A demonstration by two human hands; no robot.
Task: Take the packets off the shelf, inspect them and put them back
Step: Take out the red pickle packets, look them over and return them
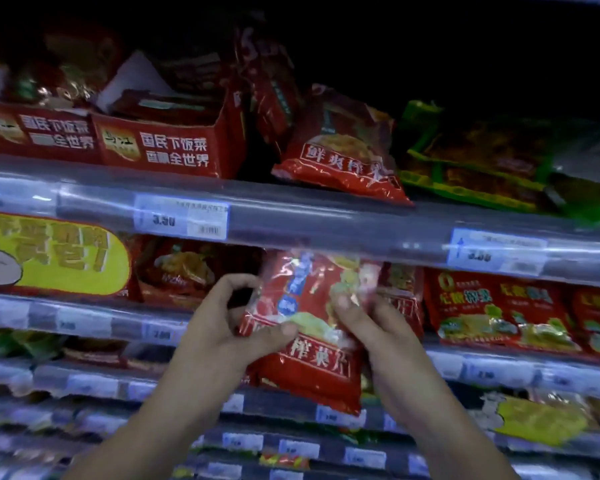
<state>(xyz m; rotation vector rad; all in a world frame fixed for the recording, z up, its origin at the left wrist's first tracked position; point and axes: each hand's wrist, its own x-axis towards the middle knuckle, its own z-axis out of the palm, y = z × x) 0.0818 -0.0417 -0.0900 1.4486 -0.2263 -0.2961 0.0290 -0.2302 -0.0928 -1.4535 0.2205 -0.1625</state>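
Observation:
I hold a red packet [309,344] with white characters and a picture of yellow-green vegetable in front of the second shelf. My left hand [232,320] pinches its left edge between thumb and curled fingers. My right hand [371,327] grips its right side, thumb on the front. The packet's top edge reaches up to the shelf rail [326,230] above it. A similar red packet [343,150] lies on the upper shelf, just above.
Red display cartons [160,147] stand on the upper shelf at left, green packets [478,161] at right. More red packets [499,310] fill the second shelf beside my hands. Price tags [181,216] line the rails. Lower shelves hold further packets.

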